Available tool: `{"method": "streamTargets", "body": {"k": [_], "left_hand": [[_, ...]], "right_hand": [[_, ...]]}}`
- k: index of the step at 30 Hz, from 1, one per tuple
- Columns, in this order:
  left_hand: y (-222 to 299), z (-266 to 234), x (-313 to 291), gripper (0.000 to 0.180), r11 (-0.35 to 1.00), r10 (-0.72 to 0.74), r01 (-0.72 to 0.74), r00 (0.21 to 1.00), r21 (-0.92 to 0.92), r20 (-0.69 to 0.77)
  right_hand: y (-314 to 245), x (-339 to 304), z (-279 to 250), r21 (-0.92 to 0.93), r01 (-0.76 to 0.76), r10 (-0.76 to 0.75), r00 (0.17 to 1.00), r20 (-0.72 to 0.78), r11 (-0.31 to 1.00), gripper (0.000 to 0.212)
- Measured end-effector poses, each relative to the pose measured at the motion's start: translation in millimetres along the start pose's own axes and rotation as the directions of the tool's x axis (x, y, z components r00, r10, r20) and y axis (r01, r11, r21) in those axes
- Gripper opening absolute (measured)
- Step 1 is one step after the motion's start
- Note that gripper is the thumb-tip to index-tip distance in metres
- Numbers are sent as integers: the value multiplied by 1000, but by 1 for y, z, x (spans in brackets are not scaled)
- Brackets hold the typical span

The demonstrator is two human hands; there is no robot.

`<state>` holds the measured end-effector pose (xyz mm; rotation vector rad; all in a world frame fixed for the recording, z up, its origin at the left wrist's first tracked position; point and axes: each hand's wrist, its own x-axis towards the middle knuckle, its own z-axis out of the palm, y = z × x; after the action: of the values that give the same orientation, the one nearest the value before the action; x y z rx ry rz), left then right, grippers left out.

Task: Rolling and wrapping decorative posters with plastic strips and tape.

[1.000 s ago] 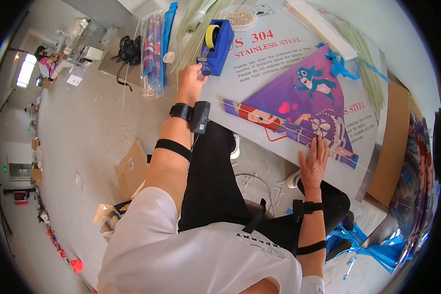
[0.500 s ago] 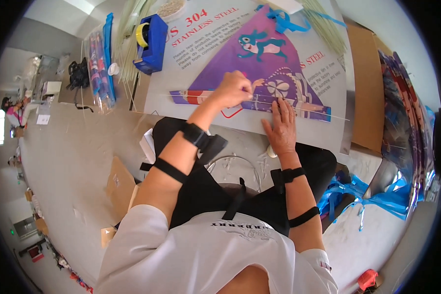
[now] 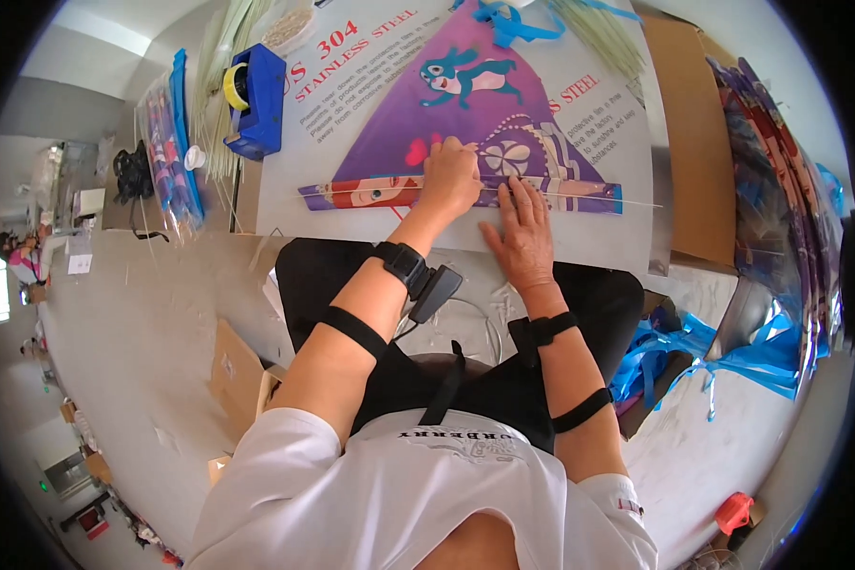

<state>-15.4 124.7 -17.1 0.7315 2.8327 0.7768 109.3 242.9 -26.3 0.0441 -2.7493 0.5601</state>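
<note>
A purple triangular kite sheet [image 3: 418, 119], printed with a blue cartoon animal, lies on the table with its wide edge toward me. Along that edge runs a folded strip [image 3: 375, 193], and a thin pale rod [image 3: 641, 203] lies lengthwise on it, its ends sticking out past both sides. My left hand [image 3: 451, 179] is closed over the strip near its middle; whatever its fingers pinch is hidden. Just to its right, my right hand [image 3: 524, 233] lies palm down, fingers stretched out, the fingertips pressing on the strip and rod.
A blue tape dispenser [image 3: 259, 100] with yellow tape stands at the left of the table [image 3: 598, 233]. Thin pale sticks lie at both far corners. Blue ribbon [image 3: 522, 27] lies at the sheet's tip. A cardboard box [image 3: 695, 142] and wrapped printed sheets [image 3: 779, 152] are at the right.
The whole view has shifted, moving the table leftward in it. Along the strip, my left hand has slid right, closer to my right hand. My right hand keeps its place on the sheet.
</note>
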Motion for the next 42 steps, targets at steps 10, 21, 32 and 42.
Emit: {"method": "streamTargets", "body": {"k": [10, 21, 32, 42], "left_hand": [[-1, -3, -32, 42, 982, 130, -148, 980, -117, -154], [-24, -23, -86, 67, 936, 221, -220, 975, 275, 26], [-84, -44, -46, 44, 997, 35, -1, 881, 73, -472], [-127, -106, -16, 44, 931, -365, 355, 906, 86, 215]], "right_hand": [[2, 0, 1, 34, 8, -8, 1000, -27, 999, 58], [18, 8, 2, -86, 172, -179, 980, -83, 981, 35], [28, 19, -10, -156, 383, -394, 918, -48, 910, 20], [18, 3, -13, 197, 240, -231, 971, -67, 950, 11]]}}
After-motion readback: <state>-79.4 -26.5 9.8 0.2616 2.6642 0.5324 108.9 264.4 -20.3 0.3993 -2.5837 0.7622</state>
